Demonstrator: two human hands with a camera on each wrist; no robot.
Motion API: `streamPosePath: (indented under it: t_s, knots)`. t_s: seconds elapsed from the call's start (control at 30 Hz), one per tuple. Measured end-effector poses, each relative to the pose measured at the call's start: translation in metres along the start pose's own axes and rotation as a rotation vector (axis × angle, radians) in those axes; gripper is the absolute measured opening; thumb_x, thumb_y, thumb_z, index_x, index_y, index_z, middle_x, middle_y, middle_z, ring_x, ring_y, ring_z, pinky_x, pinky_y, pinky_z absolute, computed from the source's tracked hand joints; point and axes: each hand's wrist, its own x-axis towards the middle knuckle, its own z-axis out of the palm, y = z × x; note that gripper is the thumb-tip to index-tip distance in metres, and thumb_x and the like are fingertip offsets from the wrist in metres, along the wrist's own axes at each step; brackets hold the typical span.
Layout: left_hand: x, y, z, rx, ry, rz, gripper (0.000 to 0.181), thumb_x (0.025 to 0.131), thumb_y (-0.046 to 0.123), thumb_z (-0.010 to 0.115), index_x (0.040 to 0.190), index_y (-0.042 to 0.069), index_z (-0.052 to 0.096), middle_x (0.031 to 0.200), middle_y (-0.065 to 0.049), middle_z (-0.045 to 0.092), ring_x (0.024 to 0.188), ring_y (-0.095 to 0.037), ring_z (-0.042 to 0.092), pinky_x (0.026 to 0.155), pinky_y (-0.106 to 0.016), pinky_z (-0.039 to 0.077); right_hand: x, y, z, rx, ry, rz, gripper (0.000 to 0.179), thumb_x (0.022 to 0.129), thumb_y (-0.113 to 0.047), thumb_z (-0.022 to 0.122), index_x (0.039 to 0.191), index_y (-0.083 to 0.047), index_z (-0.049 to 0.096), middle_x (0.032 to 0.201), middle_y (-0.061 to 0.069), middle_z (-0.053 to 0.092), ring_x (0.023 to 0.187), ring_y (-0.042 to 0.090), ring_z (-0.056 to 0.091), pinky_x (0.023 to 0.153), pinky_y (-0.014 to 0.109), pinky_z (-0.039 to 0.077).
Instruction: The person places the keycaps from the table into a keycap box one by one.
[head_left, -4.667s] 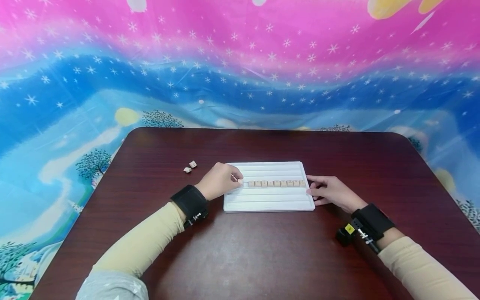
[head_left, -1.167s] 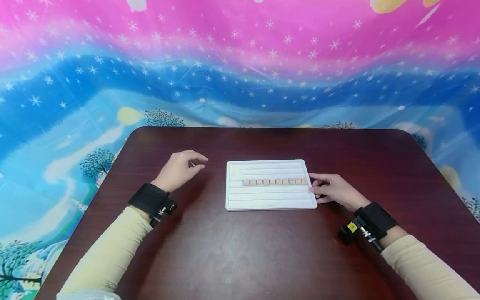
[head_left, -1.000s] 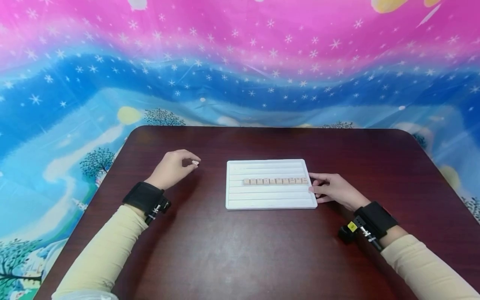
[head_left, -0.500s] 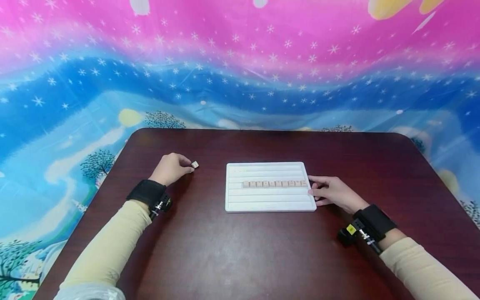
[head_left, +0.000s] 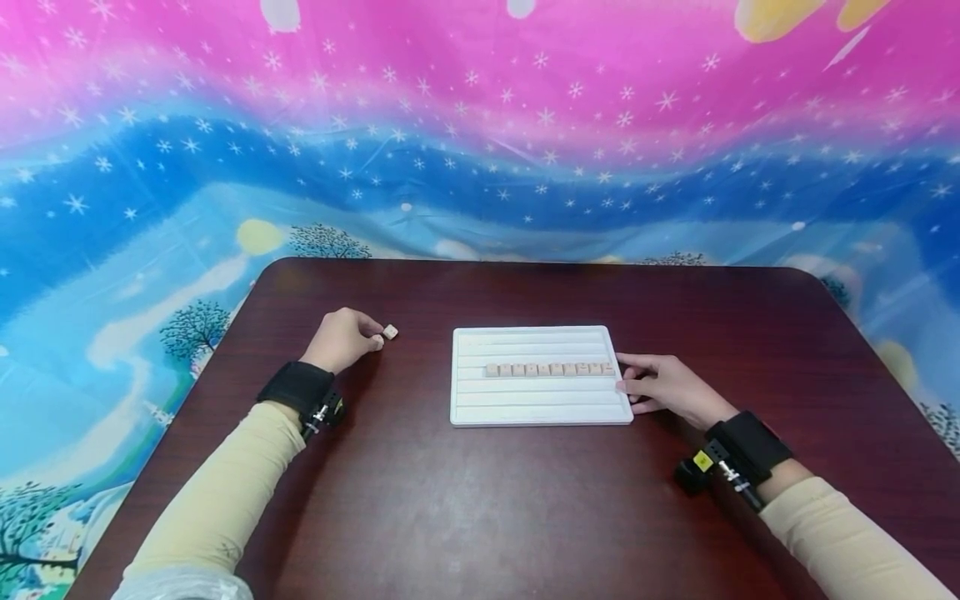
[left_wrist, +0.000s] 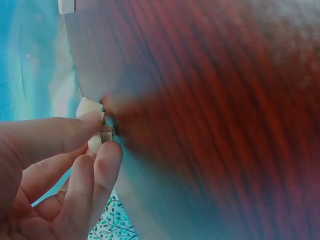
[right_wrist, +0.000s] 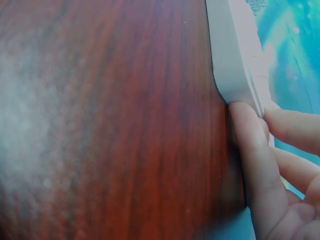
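My left hand (head_left: 341, 340) is at the left of the table, with a small beige lettered block between thumb and fingertips. A second beige block (head_left: 391, 332) sits right by these fingertips. Up close in the left wrist view, the pale blocks (left_wrist: 90, 107) are partly covered by the thumb and fingers of the left hand (left_wrist: 65, 165). A white grooved board (head_left: 540, 407) lies flat, bearing a row of similar blocks (head_left: 550, 369) along one groove. At its right edge, my right hand (head_left: 671, 387) pinches the rim; the right wrist view shows fingertips (right_wrist: 245, 115) against the board's side (right_wrist: 230, 65).
The dark reddish-brown table (head_left: 480, 508) has rounded far corners. Behind it hangs a pink and blue printed cloth (head_left: 480, 150). Black camera straps (head_left: 300, 390) wrap both wrists.
The left hand placed one block at the row's left end, then moved left to the two loose blocks and took hold of one. The right hand has stayed at the board's edge.
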Motion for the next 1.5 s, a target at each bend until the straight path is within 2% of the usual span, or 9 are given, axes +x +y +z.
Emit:
streamPosePath:
  t_s: [0.5, 0.73, 1.0, 1.2, 1.5]
  knots:
    - [-0.005, -0.002, 0.002, -0.005, 0.009, 0.038, 0.022, 0.093, -0.001, 0.069, 0.113, -0.005, 0.075, 0.105, -0.019, 0.073, 0.094, -0.032, 0.067, 0.081, -0.044, 0.055, -0.001, 0.000, 0.000, -0.004, -0.001, 0.004, 0.066, 0.101, -0.003, 0.064, 0.156, 0.007, 0.030, 0.113, 0.022, 0.053, 0.090, 0.022, 0.070, 0.076, 0.036, 0.060]
    - [-0.009, -0.002, 0.001, -0.024, 0.038, 0.058, 0.015, 0.090, -0.001, 0.071, 0.104, -0.003, 0.074, 0.100, -0.018, 0.072, 0.091, -0.033, 0.065, 0.080, -0.045, 0.053, 0.000, -0.001, 0.000, -0.014, 0.005, 0.014, 0.065, 0.101, -0.004, 0.063, 0.157, 0.007, 0.029, 0.114, 0.022, 0.053, 0.091, 0.022, 0.070, 0.076, 0.036, 0.060]
    - [-0.016, 0.001, 0.001, -0.068, 0.067, 0.044, 0.009, 0.089, 0.003, 0.076, 0.097, 0.001, 0.071, 0.078, -0.009, 0.067, 0.068, -0.024, 0.059, 0.070, -0.038, 0.048, 0.000, -0.001, -0.001, -0.010, 0.000, 0.009, 0.065, 0.101, -0.003, 0.063, 0.156, 0.007, 0.030, 0.114, 0.022, 0.053, 0.091, 0.021, 0.070, 0.076, 0.036, 0.060]
    - [-0.019, 0.003, 0.003, -0.110, 0.072, 0.030, 0.009, 0.089, 0.006, 0.077, 0.096, 0.003, 0.071, 0.082, -0.008, 0.070, 0.074, -0.024, 0.063, 0.075, -0.039, 0.049, -0.001, 0.000, -0.001, -0.003, -0.006, 0.008, 0.065, 0.101, -0.003, 0.062, 0.156, 0.008, 0.029, 0.114, 0.022, 0.053, 0.091, 0.021, 0.070, 0.077, 0.036, 0.060]
    - [-0.025, 0.011, 0.008, -0.226, 0.097, 0.036, 0.009, 0.093, 0.003, 0.072, 0.102, 0.000, 0.071, 0.083, -0.008, 0.074, 0.082, -0.024, 0.074, 0.075, -0.036, 0.049, -0.001, -0.001, -0.001, 0.003, -0.010, 0.000, 0.066, 0.101, -0.003, 0.063, 0.156, 0.008, 0.029, 0.113, 0.022, 0.054, 0.092, 0.022, 0.070, 0.077, 0.036, 0.060]
